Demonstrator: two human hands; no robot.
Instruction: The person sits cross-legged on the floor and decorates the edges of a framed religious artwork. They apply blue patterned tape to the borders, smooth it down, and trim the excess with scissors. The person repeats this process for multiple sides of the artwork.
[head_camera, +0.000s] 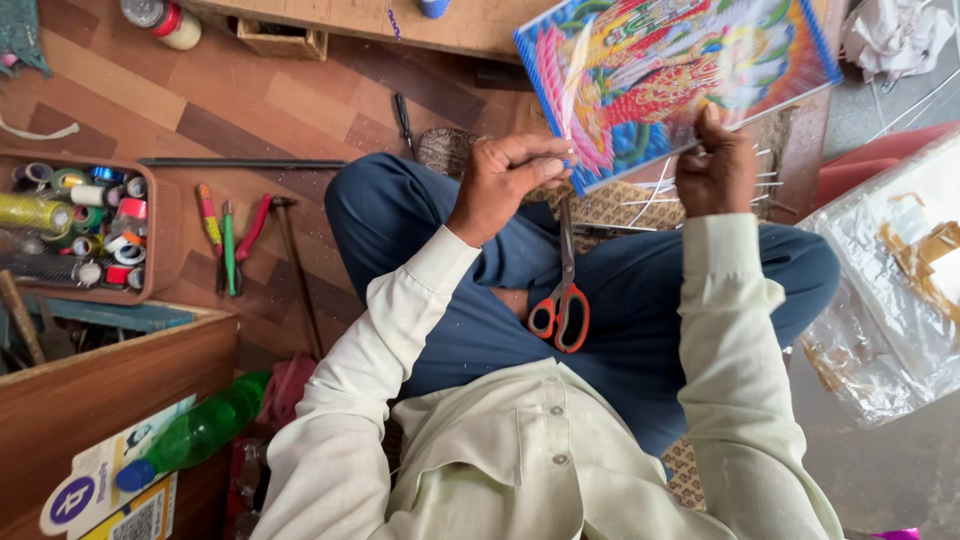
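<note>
The person is sitting cross-legged on the floor, and both hands are holding up a brightly coloured picture panel (690, 70) above the knees, tilted so its printed face is catching the light. The left hand (505, 180) is gripping the panel's lower left edge, its fingers (540, 155) pressed together in a pinch on a thin clear film that seems to be lifting off the corner. The right hand (715, 170) is steadying the lower edge from behind, fingers curled shut on the panel, probably so it does not twist while the film is being pulled. A pair of orange-handled scissors (562, 300) is lying on the blue trousers between the arms, close at hand. To the left, pliers and screwdrivers (232, 235) are lying on the wooden floor beside a tray of thread spools (75, 225). A green plastic bottle (200, 430) is resting lower left, and clear plastic wrapping (890, 300) is lying at right.
</note>
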